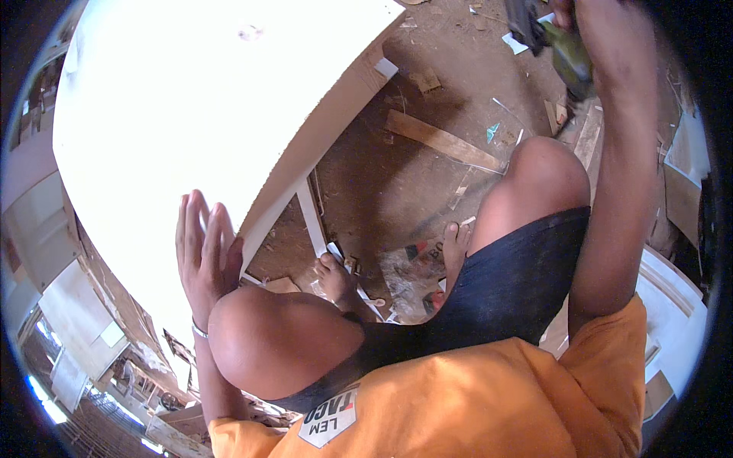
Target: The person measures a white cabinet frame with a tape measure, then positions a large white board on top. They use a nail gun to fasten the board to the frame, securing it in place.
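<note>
A large white board or panel (191, 99) fills the upper left, so bright that its surface detail is washed out. My left hand (206, 244) lies over its near right edge with the fingers stretched out, touching or just above it. At the upper right, my right hand (566, 14) is partly cut off by the frame's top. Its fingers are closed on a green and black tool (571, 61), which hangs out to the side, away from the board. The tool is blurred and its exact kind does not show.
Between my bare feet and beyond, the brown floor (374, 198) is strewn with scraps. A flat wooden strip (439, 141) lies there, with a crumpled plastic sheet (412, 278) nearer me. A narrow white strip (311, 214) stands below the board. More panels (80, 305) lean at the left.
</note>
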Available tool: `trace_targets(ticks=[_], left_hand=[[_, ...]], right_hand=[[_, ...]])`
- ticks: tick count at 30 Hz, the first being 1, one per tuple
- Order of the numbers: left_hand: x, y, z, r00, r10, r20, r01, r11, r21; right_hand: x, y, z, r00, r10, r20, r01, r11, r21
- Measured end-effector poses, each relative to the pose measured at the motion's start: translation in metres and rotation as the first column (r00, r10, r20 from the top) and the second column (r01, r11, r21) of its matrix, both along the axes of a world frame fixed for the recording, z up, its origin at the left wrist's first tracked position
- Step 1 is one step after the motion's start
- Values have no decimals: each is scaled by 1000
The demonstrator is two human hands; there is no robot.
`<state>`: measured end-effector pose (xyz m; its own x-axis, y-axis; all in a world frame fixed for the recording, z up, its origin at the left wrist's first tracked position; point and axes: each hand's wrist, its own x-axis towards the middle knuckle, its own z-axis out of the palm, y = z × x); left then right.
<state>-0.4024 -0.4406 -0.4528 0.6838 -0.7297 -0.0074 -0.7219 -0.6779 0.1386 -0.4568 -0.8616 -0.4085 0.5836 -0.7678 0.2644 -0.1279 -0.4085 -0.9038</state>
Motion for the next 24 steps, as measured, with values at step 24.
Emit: trace_targets(ticks=[24], left_hand=[[-16, 84, -31, 966, 101, 240, -98, 995, -23]], right_hand=[[32, 12, -56, 997, 10, -71, 8, 968, 250]])
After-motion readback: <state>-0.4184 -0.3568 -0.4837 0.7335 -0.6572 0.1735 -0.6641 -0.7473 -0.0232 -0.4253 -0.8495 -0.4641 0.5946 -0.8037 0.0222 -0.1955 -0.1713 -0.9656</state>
